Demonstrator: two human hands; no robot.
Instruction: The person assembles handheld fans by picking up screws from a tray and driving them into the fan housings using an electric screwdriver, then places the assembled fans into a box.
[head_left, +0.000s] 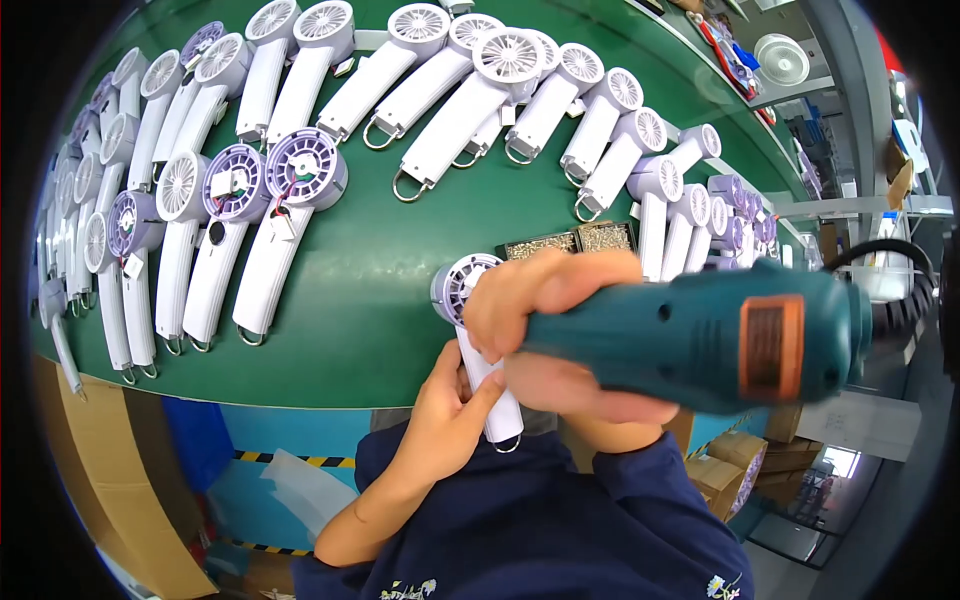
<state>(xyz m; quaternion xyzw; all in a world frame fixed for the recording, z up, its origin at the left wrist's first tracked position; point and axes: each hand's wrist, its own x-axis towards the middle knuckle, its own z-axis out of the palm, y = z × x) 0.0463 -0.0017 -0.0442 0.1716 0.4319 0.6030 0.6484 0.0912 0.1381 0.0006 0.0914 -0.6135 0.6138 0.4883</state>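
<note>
Plainly two screw trays (634,238), right hand (550,287) clutching one electric screwdriver (680,340), left hand (445,415) clasping one handheld fan (478,358), white-handled, lilac-rimmed

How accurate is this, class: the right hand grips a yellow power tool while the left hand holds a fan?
The colour is wrong: the head view shows the power tool is dark teal. The right hand grips it while the left hand holds a fan.

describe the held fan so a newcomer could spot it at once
Find the green table, then the left hand at its near edge. That hand holds a fan with a white handle and pale purple head ring. The other fans rest on the table; this one alone is held.
</note>
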